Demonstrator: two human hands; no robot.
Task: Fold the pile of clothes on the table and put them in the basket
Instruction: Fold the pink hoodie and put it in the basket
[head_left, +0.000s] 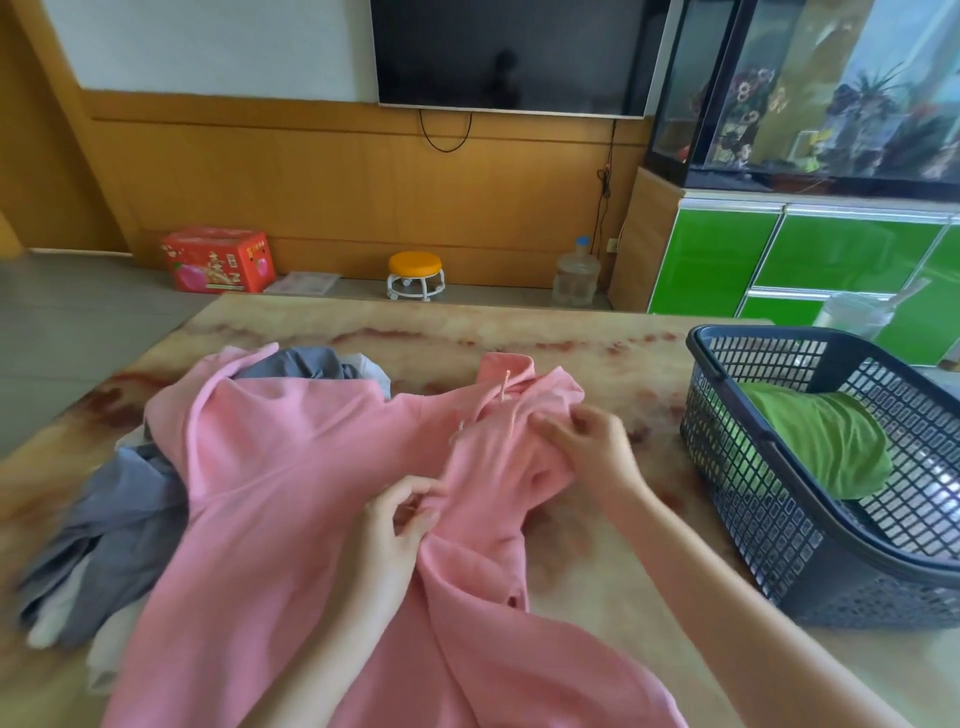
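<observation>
Left grip (400, 525), right grip (587, 441), apparently on pink hoodie (291, 467)

1. A black flat-screen television (511, 52) hung on the wood-panelled wall (311, 182).
2. Below stood a red cardboard box (218, 260), an orange-seated wheeled stool (415, 275) and a clear plastic water jug (576, 273).
3. A glass aquarium (810, 88) topped glossy green cabinets (727, 260).

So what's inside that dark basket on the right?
One green garment lies in the basket. Anything beneath it is covered, and the near wall partly screens the bottom.
</observation>
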